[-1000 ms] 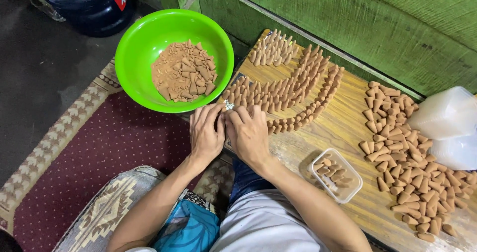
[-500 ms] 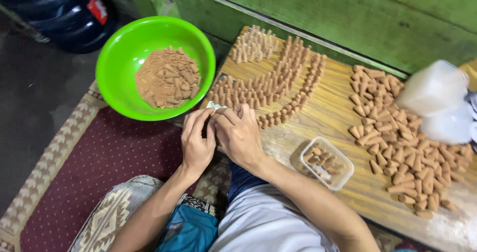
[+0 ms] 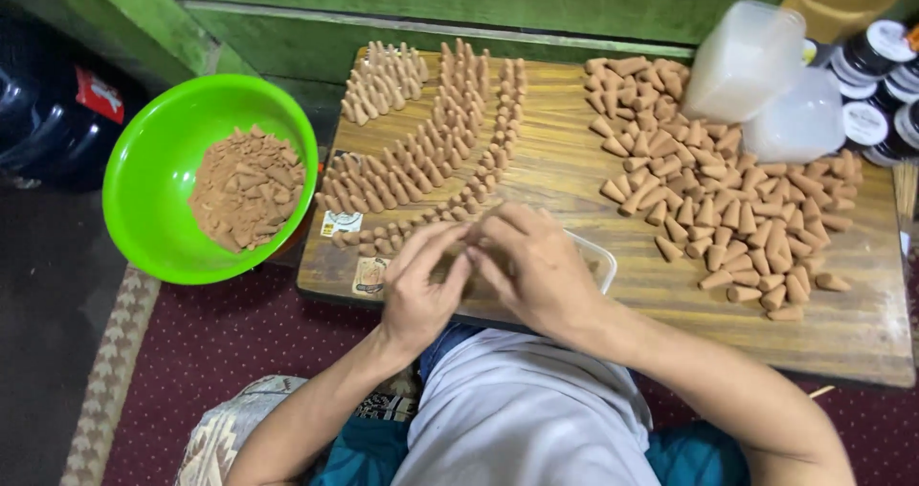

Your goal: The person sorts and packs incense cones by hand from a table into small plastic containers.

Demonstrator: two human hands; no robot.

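Left hand point(image 3: 418, 290): raised over the near edge of the board, fingers curled and drawn in toward the right hand; fingertips meet the other hand's, pinching together over something I cannot make out.
Right hand point(image 3: 536, 271): just beside the left, touching it at the fingertips, fingers bent and bunched; whether it grips anything is hidden by the knuckles.
Small clear tray point(image 3: 595, 259): on the board right under the right hand, mostly covered; only its right rim and corner show.
Wooden board point(image 3: 613, 184): low and wide, spread in front of the person, lying on the dark red carpet point(image 3: 220, 338).
Standing cones point(image 3: 421, 156): brown cones set upright in curved rows on the left half of the board, running from the far edge down to near the left hand.
Small cone cluster point(image 3: 383, 82): a tighter group at the far left corner of the board.
Loose cones point(image 3: 728, 180): a scattered pile lying on their sides on the right half, well apart from the hands.
Green bowl point(image 3: 153, 160): left of the board, touching its edge, holding a heap of brown powder and crumbled pieces point(image 3: 247, 187).
Clear plastic tubs point(image 3: 766, 79): two, at the far right corner, overlapping the loose cones.
Dark lidded jars point(image 3: 876, 69): far right, beyond the tubs.
Blue water jug point(image 3: 48, 113): far left, on the floor.
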